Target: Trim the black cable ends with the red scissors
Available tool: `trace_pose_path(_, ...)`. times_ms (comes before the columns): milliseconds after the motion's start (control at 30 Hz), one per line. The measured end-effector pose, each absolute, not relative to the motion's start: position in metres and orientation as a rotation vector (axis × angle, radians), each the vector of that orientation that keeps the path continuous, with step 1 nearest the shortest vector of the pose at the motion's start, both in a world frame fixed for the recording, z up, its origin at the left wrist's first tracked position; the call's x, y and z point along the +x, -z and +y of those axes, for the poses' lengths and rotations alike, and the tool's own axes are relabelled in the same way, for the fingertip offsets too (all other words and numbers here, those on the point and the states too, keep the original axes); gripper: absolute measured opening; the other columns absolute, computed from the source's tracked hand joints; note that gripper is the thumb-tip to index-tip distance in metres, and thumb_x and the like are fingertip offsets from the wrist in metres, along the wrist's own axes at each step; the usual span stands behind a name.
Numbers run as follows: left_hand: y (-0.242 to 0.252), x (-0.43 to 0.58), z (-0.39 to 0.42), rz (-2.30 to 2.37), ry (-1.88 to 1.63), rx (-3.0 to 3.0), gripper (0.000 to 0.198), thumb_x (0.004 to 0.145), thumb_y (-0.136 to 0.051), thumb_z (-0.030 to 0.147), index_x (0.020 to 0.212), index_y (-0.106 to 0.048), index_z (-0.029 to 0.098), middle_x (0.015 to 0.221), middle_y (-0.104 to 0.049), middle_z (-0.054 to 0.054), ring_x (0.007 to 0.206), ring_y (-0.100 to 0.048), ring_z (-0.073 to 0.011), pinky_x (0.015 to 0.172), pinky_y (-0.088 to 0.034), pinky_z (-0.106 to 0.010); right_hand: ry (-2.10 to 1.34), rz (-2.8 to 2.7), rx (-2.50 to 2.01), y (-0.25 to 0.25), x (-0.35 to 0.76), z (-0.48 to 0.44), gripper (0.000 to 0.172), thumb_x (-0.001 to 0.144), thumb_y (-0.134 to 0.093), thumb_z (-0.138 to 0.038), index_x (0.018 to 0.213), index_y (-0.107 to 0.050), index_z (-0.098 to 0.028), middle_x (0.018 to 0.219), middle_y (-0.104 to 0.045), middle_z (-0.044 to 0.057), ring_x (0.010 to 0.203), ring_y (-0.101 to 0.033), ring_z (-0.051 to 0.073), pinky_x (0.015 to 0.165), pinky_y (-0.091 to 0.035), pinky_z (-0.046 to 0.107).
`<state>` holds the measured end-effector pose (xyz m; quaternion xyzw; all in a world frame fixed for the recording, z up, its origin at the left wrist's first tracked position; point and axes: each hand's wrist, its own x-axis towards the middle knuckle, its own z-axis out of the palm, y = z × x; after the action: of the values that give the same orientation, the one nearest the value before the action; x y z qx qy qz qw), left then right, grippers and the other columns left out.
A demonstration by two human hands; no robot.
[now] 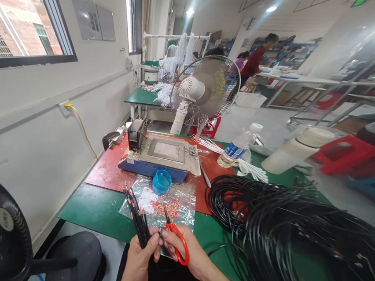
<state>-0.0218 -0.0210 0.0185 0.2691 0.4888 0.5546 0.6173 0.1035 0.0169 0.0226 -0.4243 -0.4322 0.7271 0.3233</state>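
Note:
My left hand (139, 259) is closed around a bundle of thin black wires (136, 216) that stand upright, their stripped tips pointing up. My right hand (186, 251) grips red-handled scissors (176, 239), blades pointing up beside the bundle. Both hands sit at the near edge of the green table (91, 209). Just beyond them lies a clear plastic bag (167, 204) with small red pieces on it.
A big heap of coiled black cable (282, 228) fills the table's right side. Behind the bag are a blue cup (161, 181), a blue-based machine (162, 154) on a red mat, a water bottle (238, 149), a white fan (205, 88). A black fan (3, 229) stands at left. People work far back.

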Motion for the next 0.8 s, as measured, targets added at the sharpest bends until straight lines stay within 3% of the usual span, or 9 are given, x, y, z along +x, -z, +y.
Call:
trace_pose_path(100, -0.0174, -0.0212, -0.0206, 1.143, -1.287, 0.593, 0.025, 0.071, -0.068, 0.04, 0.075, -0.065, 0.015, 0.044, -0.047, 0.006, 0.046, -0.038, -0.0095, 0.051, -0.031, -0.024, -1.831, -1.244, -1.15, -0.0227, 0.1027, 0.0167, 0.044, 0.066, -0.067, -0.055, 0.058, -0.053, -0.014, 0.041, -0.042, -0.006, 0.034, -0.035, 0.004, 0.035, -0.024, 0.017)
trace_pose_path(300, -0.0204, -0.0222, -0.0236, 1.115, -1.247, 0.655, 0.026, 0.076, -0.064, 0.039, 0.065, -0.063, 0.015, 0.044, -0.047, 0.005, 0.046, -0.035, -0.0092, 0.052, -0.029, -0.024, -1.774, -1.162, -1.231, -0.0268, 0.1009, 0.0218, 0.048, 0.068, -0.062, -0.06, 0.057, -0.052, -0.014, 0.041, -0.04, -0.007, 0.034, -0.033, 0.003, 0.036, -0.024, 0.017)
trace_pose_path(567, -0.0206, -0.0223, -0.0234, 1.065, -1.191, 0.63, 0.028, 0.076, -0.065, 0.039, 0.063, -0.064, 0.014, 0.044, -0.044, 0.005, 0.042, -0.031, -0.0069, 0.05, -0.023, -0.025, -1.658, -1.067, -1.111, -0.0264, 0.104, 0.0248, 0.039, 0.074, -0.063, -0.051, 0.078, -0.064, -0.012, 0.063, -0.061, 0.002, 0.046, -0.045, 0.005, 0.044, -0.032, 0.018)
trace_pose_path(800, -0.0209, -0.023, -0.0237, 1.039, -1.172, 0.586, 0.03, 0.075, -0.065, 0.039, 0.06, -0.063, 0.013, 0.042, -0.042, 0.006, 0.041, -0.031, -0.0063, 0.048, -0.021, -0.024, -1.702, -1.035, -1.054, -0.0276, 0.1031, 0.0245, 0.035, 0.075, -0.064, -0.047, 0.082, -0.066, -0.013, 0.067, -0.064, 0.004, 0.047, -0.046, 0.006, 0.046, -0.033, 0.018)
